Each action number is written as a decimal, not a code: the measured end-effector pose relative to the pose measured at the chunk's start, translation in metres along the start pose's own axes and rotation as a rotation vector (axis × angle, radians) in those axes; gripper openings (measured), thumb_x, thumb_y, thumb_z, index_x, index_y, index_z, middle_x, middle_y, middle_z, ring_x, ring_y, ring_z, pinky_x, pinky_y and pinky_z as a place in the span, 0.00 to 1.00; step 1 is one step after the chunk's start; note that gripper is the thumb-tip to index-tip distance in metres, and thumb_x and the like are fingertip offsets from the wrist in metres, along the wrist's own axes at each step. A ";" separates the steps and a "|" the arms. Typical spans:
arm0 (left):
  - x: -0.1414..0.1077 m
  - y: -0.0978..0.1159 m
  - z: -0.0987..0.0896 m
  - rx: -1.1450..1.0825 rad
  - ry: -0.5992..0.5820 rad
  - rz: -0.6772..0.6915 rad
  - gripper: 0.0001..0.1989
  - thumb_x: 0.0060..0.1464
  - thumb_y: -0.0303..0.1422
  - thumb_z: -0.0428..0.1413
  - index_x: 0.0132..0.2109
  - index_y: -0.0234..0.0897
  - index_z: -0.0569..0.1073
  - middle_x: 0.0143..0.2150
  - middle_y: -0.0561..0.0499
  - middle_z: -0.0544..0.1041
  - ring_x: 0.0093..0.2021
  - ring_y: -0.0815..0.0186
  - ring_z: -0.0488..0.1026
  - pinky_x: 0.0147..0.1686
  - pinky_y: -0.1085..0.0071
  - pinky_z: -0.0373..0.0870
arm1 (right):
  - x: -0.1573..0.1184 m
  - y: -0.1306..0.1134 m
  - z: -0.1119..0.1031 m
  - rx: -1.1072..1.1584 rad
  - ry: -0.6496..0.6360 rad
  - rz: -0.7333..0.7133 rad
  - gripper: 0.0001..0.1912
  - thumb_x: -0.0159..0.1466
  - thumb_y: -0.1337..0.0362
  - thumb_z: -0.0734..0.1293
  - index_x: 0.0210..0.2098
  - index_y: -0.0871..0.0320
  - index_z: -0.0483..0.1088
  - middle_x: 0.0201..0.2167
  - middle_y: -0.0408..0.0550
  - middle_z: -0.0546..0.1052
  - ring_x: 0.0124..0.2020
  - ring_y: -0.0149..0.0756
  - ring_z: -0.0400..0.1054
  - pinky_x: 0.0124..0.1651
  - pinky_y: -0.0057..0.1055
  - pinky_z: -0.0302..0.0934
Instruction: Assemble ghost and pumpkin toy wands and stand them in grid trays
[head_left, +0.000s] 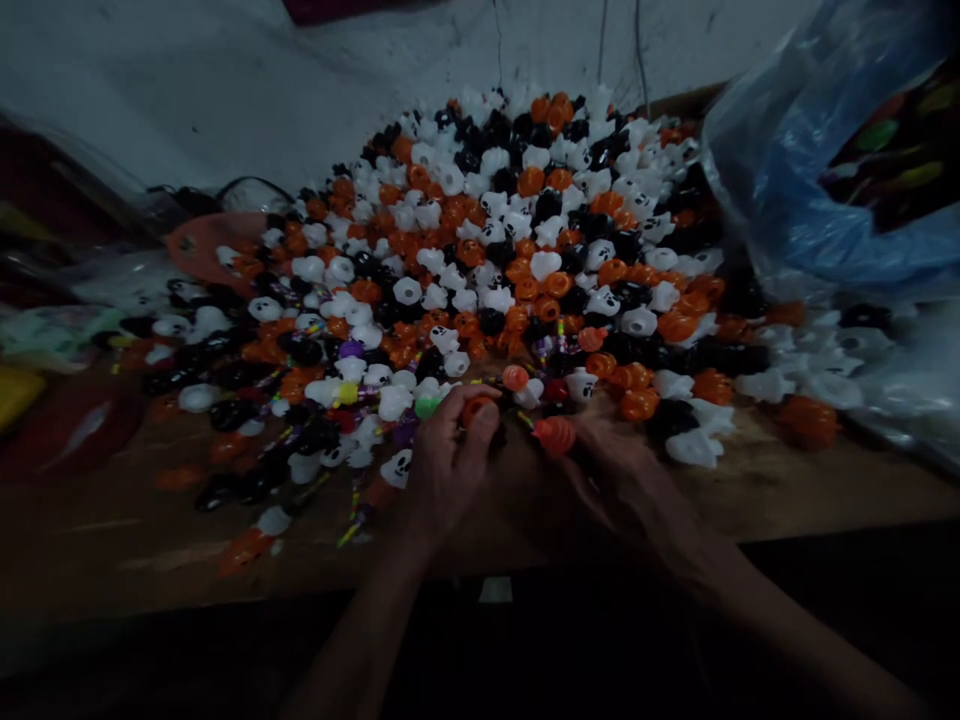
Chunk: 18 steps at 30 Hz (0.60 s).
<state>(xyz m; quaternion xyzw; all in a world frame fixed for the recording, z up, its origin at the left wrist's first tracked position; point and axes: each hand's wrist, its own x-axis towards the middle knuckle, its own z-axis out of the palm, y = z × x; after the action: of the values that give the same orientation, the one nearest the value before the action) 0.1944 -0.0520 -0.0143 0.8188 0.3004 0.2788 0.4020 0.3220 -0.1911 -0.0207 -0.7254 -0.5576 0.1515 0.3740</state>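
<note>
My left hand point(448, 460) is closed around a small orange plastic pumpkin point(474, 411), with the thumb and forefinger pinching it just above the wooden table. My right hand point(611, 465) is dim and slightly blurred, its fingertips closed at a glowing red-orange pumpkin point(555, 435) on a thin cord. Between the hands and a little beyond them, a second glowing pumpkin point(515, 377) hangs on a beaded string. A white skull-faced piece point(580, 384) lies just past my right fingers. Left of my left hand are a lit green piece point(427, 406) and a white skull piece point(396, 468).
A large heap of orange, white and black plastic pieces point(480, 240) rises against the wall point(225, 90). Clear and blue plastic bags point(817, 200) stand at right. An orange basket point(214, 245) sits at back left. The wooden table's point(112, 540) front edge runs below my hands.
</note>
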 end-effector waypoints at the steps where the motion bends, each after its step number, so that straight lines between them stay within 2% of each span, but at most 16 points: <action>1: -0.001 0.002 -0.002 -0.127 -0.019 -0.074 0.13 0.63 0.39 0.44 0.41 0.39 0.70 0.31 0.53 0.73 0.32 0.68 0.71 0.35 0.72 0.67 | 0.002 -0.004 0.001 0.004 0.001 -0.042 0.09 0.65 0.70 0.57 0.43 0.59 0.64 0.36 0.48 0.73 0.34 0.34 0.68 0.37 0.31 0.60; 3: -0.006 0.004 -0.005 -0.364 -0.096 -0.201 0.15 0.62 0.41 0.42 0.37 0.39 0.68 0.21 0.56 0.67 0.20 0.71 0.64 0.21 0.75 0.60 | 0.005 -0.011 0.001 0.016 0.001 -0.138 0.12 0.67 0.70 0.55 0.48 0.59 0.62 0.42 0.52 0.71 0.41 0.36 0.68 0.43 0.33 0.62; 5: -0.011 0.002 -0.007 -0.475 -0.157 -0.264 0.13 0.59 0.43 0.48 0.36 0.38 0.69 0.21 0.57 0.66 0.16 0.74 0.60 0.17 0.76 0.55 | 0.005 -0.015 0.000 0.018 -0.029 -0.210 0.13 0.68 0.69 0.53 0.50 0.60 0.61 0.44 0.53 0.71 0.45 0.37 0.67 0.47 0.33 0.62; 7: -0.016 0.000 -0.011 -0.456 -0.149 -0.282 0.14 0.55 0.44 0.53 0.35 0.37 0.72 0.25 0.55 0.70 0.20 0.74 0.63 0.19 0.77 0.57 | 0.005 -0.017 -0.003 0.002 -0.068 -0.229 0.12 0.69 0.67 0.53 0.48 0.59 0.62 0.40 0.52 0.72 0.41 0.36 0.68 0.43 0.32 0.63; 8: -0.017 -0.001 -0.013 -0.429 -0.143 -0.297 0.16 0.56 0.46 0.51 0.33 0.37 0.72 0.26 0.54 0.70 0.21 0.74 0.64 0.21 0.77 0.59 | 0.005 -0.017 -0.004 -0.018 -0.082 -0.219 0.11 0.69 0.66 0.54 0.47 0.59 0.63 0.38 0.50 0.73 0.38 0.35 0.69 0.40 0.31 0.62; 12: -0.021 0.000 -0.017 -0.330 -0.160 -0.378 0.25 0.61 0.47 0.37 0.30 0.38 0.71 0.17 0.55 0.65 0.18 0.70 0.62 0.22 0.73 0.59 | 0.004 -0.015 -0.007 -0.155 -0.097 -0.227 0.09 0.68 0.65 0.56 0.45 0.60 0.64 0.32 0.47 0.73 0.29 0.32 0.67 0.31 0.29 0.56; 15: -0.023 0.006 -0.016 -0.217 -0.140 -0.354 0.22 0.60 0.44 0.39 0.28 0.38 0.69 0.18 0.54 0.67 0.20 0.68 0.63 0.26 0.72 0.60 | 0.003 -0.014 -0.007 -0.197 -0.155 -0.292 0.08 0.67 0.67 0.57 0.44 0.60 0.64 0.32 0.46 0.72 0.27 0.30 0.64 0.29 0.28 0.51; 18: -0.024 0.009 -0.014 -0.105 -0.108 -0.285 0.20 0.60 0.41 0.41 0.26 0.39 0.69 0.24 0.53 0.71 0.28 0.66 0.67 0.34 0.72 0.62 | 0.003 -0.014 -0.009 -0.196 -0.230 -0.302 0.07 0.67 0.68 0.57 0.42 0.59 0.64 0.32 0.45 0.72 0.26 0.28 0.62 0.29 0.28 0.49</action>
<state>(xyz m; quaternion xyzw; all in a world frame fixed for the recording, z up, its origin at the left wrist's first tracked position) 0.1710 -0.0673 -0.0046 0.7595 0.3768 0.1897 0.4951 0.3187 -0.1900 -0.0040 -0.6443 -0.7111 0.1207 0.2540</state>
